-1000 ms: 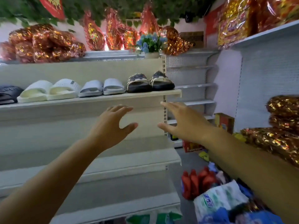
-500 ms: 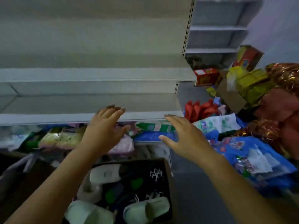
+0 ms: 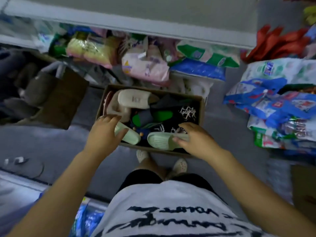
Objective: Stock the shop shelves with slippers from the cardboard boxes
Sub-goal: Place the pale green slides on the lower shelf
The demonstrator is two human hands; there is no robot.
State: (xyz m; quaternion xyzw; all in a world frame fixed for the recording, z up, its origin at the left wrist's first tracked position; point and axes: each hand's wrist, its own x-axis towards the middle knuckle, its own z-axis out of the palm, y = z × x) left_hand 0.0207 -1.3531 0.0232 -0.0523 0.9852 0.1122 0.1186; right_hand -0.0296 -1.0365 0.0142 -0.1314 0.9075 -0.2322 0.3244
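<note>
Your left hand [image 3: 104, 134] grips one end of a pale green slipper [image 3: 128, 136] at the near left of the cardboard box [image 3: 202, 108]. Your right hand [image 3: 198, 140] pinches a second pale green slipper [image 3: 159, 141] at the near right. The box sits on the floor [image 3: 68, 142] below the shelf [image 3: 136, 25], with a beige slipper [image 3: 135, 100] at its far end.

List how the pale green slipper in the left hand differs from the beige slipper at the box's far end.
The green slipper is mint, the beige slipper cream. The green slipper lies at the near edge of the box, the beige one at the far end. The left hand grips the green slipper; nothing touches the beige one. Both are slides. The right hand holds a second green slipper.
</note>
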